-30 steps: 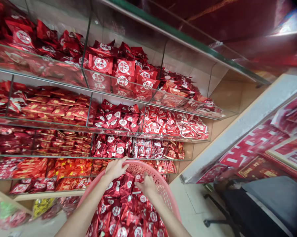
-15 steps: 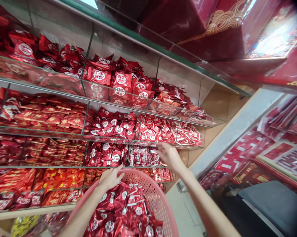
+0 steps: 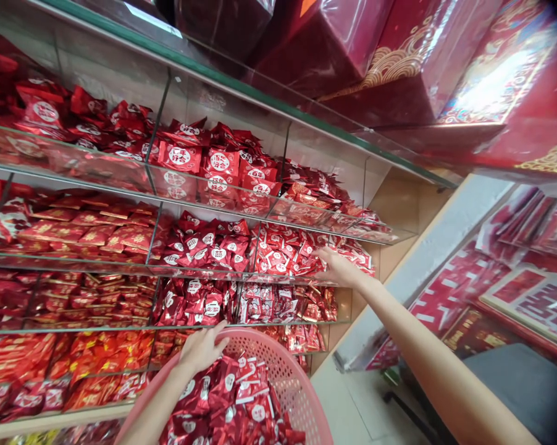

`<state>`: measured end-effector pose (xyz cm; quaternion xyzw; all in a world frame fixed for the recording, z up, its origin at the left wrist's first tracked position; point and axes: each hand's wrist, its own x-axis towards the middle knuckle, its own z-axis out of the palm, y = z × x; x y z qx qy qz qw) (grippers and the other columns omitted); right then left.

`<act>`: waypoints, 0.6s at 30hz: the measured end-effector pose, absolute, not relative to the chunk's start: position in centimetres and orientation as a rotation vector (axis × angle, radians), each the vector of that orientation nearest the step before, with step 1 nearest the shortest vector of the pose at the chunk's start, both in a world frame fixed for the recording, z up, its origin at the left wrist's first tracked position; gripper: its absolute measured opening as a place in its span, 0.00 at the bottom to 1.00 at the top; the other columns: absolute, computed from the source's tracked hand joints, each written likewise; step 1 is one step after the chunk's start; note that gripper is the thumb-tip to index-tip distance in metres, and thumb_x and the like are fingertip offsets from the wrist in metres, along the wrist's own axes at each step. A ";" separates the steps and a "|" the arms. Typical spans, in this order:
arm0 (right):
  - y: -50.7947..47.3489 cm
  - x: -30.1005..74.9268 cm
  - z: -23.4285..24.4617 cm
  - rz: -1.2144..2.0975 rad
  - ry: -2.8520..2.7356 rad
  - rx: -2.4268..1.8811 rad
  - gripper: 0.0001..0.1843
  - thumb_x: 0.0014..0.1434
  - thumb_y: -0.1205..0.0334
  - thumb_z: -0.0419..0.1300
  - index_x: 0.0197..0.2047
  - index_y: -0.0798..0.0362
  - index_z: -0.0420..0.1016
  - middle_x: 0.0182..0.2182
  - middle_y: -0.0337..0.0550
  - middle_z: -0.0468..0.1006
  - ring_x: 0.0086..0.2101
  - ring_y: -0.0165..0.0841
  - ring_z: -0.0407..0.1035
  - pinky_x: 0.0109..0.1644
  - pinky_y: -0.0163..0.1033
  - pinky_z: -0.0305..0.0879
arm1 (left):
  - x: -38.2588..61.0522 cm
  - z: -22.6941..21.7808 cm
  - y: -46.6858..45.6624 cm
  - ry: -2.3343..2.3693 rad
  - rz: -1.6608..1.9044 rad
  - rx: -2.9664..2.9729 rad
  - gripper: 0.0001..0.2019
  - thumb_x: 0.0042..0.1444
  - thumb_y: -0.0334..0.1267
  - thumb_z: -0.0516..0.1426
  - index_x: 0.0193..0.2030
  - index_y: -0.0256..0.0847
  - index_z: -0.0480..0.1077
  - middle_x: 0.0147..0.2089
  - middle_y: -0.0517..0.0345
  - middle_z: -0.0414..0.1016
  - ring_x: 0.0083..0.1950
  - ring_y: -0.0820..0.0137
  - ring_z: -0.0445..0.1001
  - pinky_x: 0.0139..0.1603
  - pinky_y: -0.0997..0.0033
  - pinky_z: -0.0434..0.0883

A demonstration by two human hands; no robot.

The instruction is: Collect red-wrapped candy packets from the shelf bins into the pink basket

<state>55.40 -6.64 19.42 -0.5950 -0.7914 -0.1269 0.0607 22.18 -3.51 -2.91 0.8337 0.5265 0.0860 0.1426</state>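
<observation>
A pink perforated plastic basket stands below the shelves, holding many red foil packets with white labels. My left hand is closed over the basket's far rim, its thumb on the inner side. In front of the second tier from the top, my right hand reaches out with bent, parted fingers and nothing seen in them. Its fingertips are at the small red and white packets of that compartment; whether they touch any I cannot tell.
Glass shelves with upright dividers hold rows of red packets. Large red gift boxes sit on the green-edged glass shelf above. To the right are red printed goods and a grey seat-like surface.
My right hand has moved up and right, from the third tier to the second. My left hand stays on the basket rim. The view has shifted slightly.
</observation>
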 end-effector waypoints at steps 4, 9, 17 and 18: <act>-6.4 54.4 20.1 -0.535 -2.489 -1.812 0.25 0.50 0.62 0.55 0.53 0.52 0.56 0.45 0.47 0.63 0.43 0.33 0.61 0.44 0.35 0.56 | 22.2 -2.9 -3.5 1.503 0.246 2.414 0.27 0.51 0.56 0.37 0.56 0.51 0.53 0.42 0.54 0.72 0.45 0.64 0.69 0.42 0.65 0.62; -6.3 52.7 20.0 -0.802 -2.597 -1.893 0.22 0.49 0.66 0.55 0.49 0.52 0.61 0.43 0.48 0.66 0.43 0.37 0.60 0.44 0.39 0.52 | 22.2 -2.9 -3.5 1.509 0.249 2.410 0.28 0.51 0.56 0.36 0.56 0.51 0.52 0.42 0.53 0.72 0.45 0.64 0.69 0.42 0.65 0.63; -6.0 52.0 19.7 -0.960 -2.686 -1.810 0.16 0.49 0.67 0.54 0.44 0.51 0.65 0.41 0.48 0.69 0.41 0.40 0.57 0.44 0.44 0.48 | 22.1 -3.1 -3.4 1.517 0.256 2.437 0.28 0.50 0.57 0.37 0.56 0.51 0.53 0.42 0.52 0.72 0.44 0.64 0.69 0.41 0.65 0.63; -6.0 52.0 19.7 -0.952 -2.698 -1.800 0.16 0.49 0.67 0.54 0.43 0.52 0.65 0.41 0.48 0.69 0.41 0.40 0.57 0.44 0.44 0.48 | 22.1 -3.1 -3.4 1.513 0.261 2.439 0.28 0.50 0.57 0.37 0.56 0.51 0.53 0.42 0.53 0.72 0.44 0.63 0.69 0.41 0.64 0.63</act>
